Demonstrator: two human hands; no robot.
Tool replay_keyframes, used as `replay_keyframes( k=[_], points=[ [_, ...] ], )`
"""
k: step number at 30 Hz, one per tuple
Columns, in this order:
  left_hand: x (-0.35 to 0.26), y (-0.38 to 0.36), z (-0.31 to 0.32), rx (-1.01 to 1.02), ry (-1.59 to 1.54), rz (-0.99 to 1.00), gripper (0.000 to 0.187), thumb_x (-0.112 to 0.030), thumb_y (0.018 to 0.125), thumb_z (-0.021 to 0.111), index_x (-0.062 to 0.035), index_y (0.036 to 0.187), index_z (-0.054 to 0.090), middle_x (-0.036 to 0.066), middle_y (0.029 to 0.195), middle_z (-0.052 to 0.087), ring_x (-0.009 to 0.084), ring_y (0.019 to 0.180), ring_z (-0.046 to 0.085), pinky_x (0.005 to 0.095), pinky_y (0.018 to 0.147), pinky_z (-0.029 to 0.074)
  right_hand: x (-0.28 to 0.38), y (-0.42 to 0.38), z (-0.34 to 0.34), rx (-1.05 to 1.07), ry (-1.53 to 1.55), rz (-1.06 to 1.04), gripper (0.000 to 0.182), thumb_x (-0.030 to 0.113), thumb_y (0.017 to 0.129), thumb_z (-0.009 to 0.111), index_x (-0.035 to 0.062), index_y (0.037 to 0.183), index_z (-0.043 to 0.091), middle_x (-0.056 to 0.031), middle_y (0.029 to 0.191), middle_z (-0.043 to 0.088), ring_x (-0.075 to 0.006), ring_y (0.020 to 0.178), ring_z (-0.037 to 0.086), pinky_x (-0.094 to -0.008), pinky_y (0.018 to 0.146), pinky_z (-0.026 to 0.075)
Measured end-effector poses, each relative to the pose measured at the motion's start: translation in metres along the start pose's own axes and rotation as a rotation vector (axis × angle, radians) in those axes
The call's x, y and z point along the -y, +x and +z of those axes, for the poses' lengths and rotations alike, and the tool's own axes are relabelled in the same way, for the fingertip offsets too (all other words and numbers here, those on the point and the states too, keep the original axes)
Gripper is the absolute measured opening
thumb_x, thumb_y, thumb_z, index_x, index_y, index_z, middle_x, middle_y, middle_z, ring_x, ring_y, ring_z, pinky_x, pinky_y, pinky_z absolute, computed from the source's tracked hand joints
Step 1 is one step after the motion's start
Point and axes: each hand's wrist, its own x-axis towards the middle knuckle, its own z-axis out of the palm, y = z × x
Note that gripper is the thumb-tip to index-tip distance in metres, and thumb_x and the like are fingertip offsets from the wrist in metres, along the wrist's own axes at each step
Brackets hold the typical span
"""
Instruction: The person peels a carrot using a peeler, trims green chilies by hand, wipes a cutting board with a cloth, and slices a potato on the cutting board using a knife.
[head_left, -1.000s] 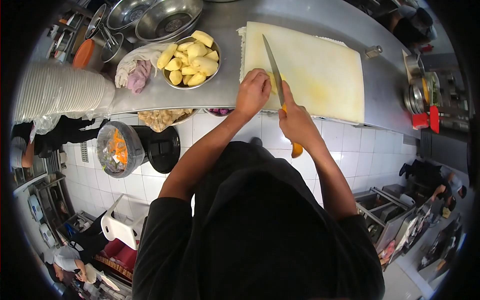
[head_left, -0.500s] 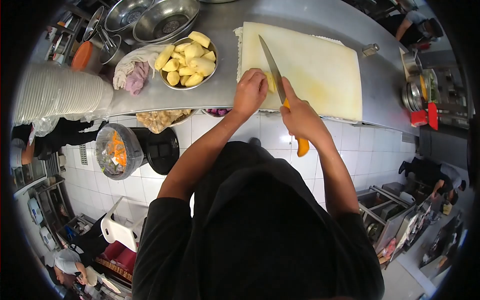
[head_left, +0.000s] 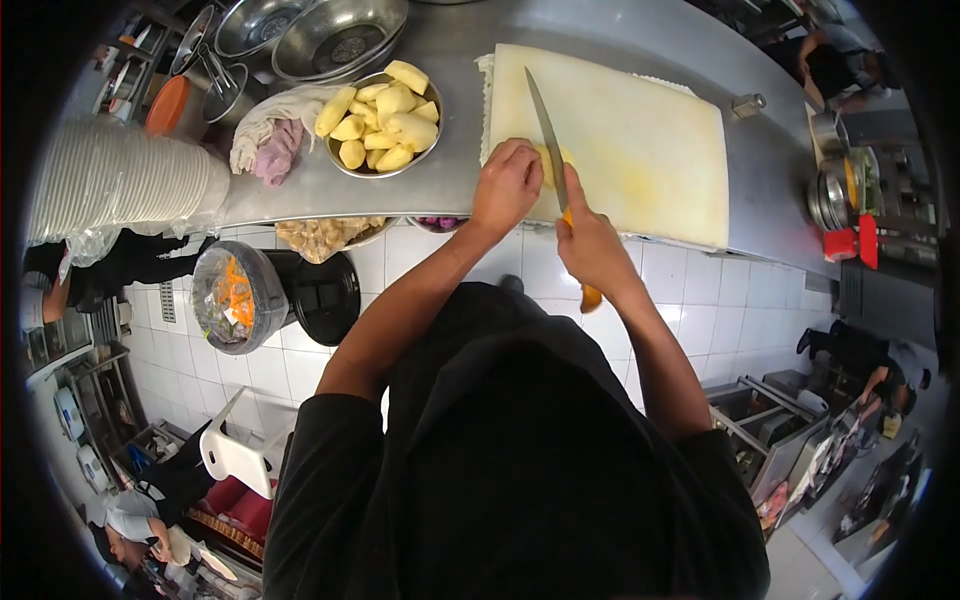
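My right hand [head_left: 597,250] is closed round the yellow handle of a long kitchen knife [head_left: 543,112]. The blade points away from me over the white cutting board [head_left: 650,130]. With curled fingers, my left hand [head_left: 507,187] presses on a peeled yellow potato [head_left: 546,168] near the board's front left part, just left of the blade. Much of that potato is hidden by the fingers and the knife. Left of the board, a metal bowl [head_left: 385,174] holds several peeled potatoes [head_left: 395,100].
Behind the potatoes stand large metal bowls [head_left: 335,45]. A cloth [head_left: 275,135] and stacked plastic containers [head_left: 130,180] lie farther left. Below the counter [head_left: 290,205] is a lined waste bin [head_left: 240,300]. A small shaker [head_left: 747,105] sits right of the board. Other people are at the edges.
The knife and my right hand have shifted slightly left, and the knife's handle end has swung left. My left hand stays on the potato. The whole view has moved a little.
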Motion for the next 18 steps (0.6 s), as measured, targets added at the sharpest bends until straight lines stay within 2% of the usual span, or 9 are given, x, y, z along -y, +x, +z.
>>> replay_keyframes(
  k=[1, 4, 7, 10, 13, 16, 18],
  points=[
    [0.001, 0.0, 0.001, -0.001, 0.003, 0.002, 0.006, 0.005, 0.075, 0.064, 0.0014, 0.079, 0.06, 0.012, 0.087, 0.062, 0.0319, 0.081, 0.06, 0.0393, 0.073, 0.05, -0.003, 0.005, 0.004, -0.044, 0.0, -0.05, 0.073, 0.009, 0.091, 0.048, 0.0122, 0.153, 0.009, -0.0285, 0.079, 0.062, -0.0409, 0.068, 0.063, -0.047, 0.07, 0.048],
    [0.005, 0.001, 0.002, -0.011, -0.002, 0.014, 0.007, 0.005, 0.074, 0.064, 0.0015, 0.079, 0.06, 0.013, 0.087, 0.062, 0.032, 0.08, 0.06, 0.0394, 0.072, 0.05, -0.003, 0.018, -0.001, 0.051, 0.094, 0.055, 0.072, 0.008, 0.088, 0.049, 0.0045, 0.15, 0.013, -0.0317, 0.082, 0.063, -0.0496, 0.081, 0.06, -0.0532, 0.077, 0.046],
    [0.001, 0.0, 0.002, 0.002, -0.012, -0.003, 0.007, 0.005, 0.074, 0.064, 0.0016, 0.078, 0.06, 0.013, 0.086, 0.062, 0.0318, 0.08, 0.06, 0.0391, 0.072, 0.05, 0.005, 0.016, -0.014, 0.068, 0.087, 0.052, 0.07, 0.008, 0.089, 0.048, 0.0043, 0.15, 0.014, -0.031, 0.082, 0.064, -0.0476, 0.078, 0.062, -0.0523, 0.076, 0.047],
    [0.002, -0.001, 0.002, -0.012, -0.006, 0.011, 0.006, 0.005, 0.075, 0.064, 0.0016, 0.078, 0.06, 0.013, 0.086, 0.062, 0.0315, 0.079, 0.06, 0.0388, 0.071, 0.051, 0.042, -0.003, -0.047, 0.236, 0.119, 0.269, 0.068, 0.008, 0.09, 0.046, 0.0051, 0.15, 0.015, -0.0305, 0.081, 0.064, -0.0452, 0.077, 0.063, -0.051, 0.076, 0.047],
    [0.003, -0.002, 0.001, 0.005, 0.001, 0.016, 0.008, 0.003, 0.076, 0.065, 0.0012, 0.082, 0.06, 0.013, 0.089, 0.063, 0.0328, 0.081, 0.062, 0.0383, 0.072, 0.051, 0.033, -0.017, -0.042, 0.16, 0.023, 0.141, 0.07, 0.009, 0.093, 0.045, 0.0127, 0.153, 0.01, -0.017, 0.07, 0.061, -0.0236, 0.048, 0.057, -0.0382, 0.051, 0.051],
    [0.003, -0.002, 0.0, 0.016, 0.003, 0.006, 0.009, 0.003, 0.077, 0.065, 0.001, 0.084, 0.061, 0.014, 0.091, 0.064, 0.0335, 0.082, 0.062, 0.0381, 0.073, 0.051, 0.05, -0.024, -0.054, 0.272, 0.075, 0.273, 0.066, 0.009, 0.091, 0.045, 0.0039, 0.15, 0.015, -0.0327, 0.089, 0.064, -0.0454, 0.086, 0.064, -0.0495, 0.084, 0.047],
    [0.003, -0.002, 0.0, 0.016, 0.003, 0.005, 0.009, 0.003, 0.077, 0.065, 0.001, 0.084, 0.061, 0.014, 0.091, 0.064, 0.0335, 0.082, 0.062, 0.0381, 0.073, 0.051, 0.04, -0.025, -0.047, 0.218, 0.047, 0.206, 0.067, 0.01, 0.091, 0.045, 0.0041, 0.15, 0.015, -0.035, 0.096, 0.062, -0.0468, 0.094, 0.061, -0.0501, 0.088, 0.045]
  ],
)
